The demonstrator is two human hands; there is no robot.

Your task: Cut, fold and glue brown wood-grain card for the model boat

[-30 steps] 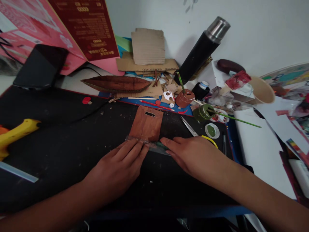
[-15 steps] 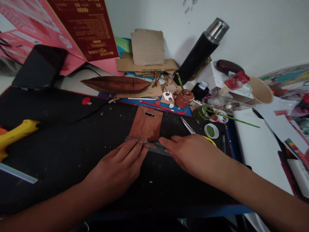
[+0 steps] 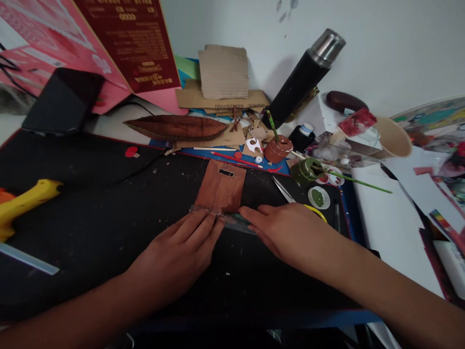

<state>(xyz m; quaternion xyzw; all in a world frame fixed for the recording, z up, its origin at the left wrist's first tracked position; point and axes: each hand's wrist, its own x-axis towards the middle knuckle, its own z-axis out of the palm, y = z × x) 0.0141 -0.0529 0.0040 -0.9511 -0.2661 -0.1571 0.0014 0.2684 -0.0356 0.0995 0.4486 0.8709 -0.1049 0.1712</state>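
A flat brown-painted cardboard piece (image 3: 222, 190) with a small rectangular slot near its far edge lies on the black mat (image 3: 109, 213). Along its near edge runs a clear plastic strip (image 3: 236, 224), partly under my fingers. My left hand (image 3: 181, 247) has its fingers close together and bent, the tips pressing on the strip and the cardboard's near edge. At the near right corner, my right hand (image 3: 279, 225) is closed around the strip's right end, one finger reaching to the cardboard. Its lower fingers are partly hidden. Something green shows between the hands.
Scissors (image 3: 283, 189) with yellow handles lie beyond my right hand, near a green paint jar (image 3: 308, 171) and a brown paint jar (image 3: 278, 149). A brown boat-shaped piece (image 3: 176, 127) and black thermos (image 3: 301, 77) stand behind. A yellow glue gun (image 3: 29, 203) is at left.
The whole view has shifted very slightly to the right. Both hands keep the same hold, and the cardboard piece and plastic strip stay in place.
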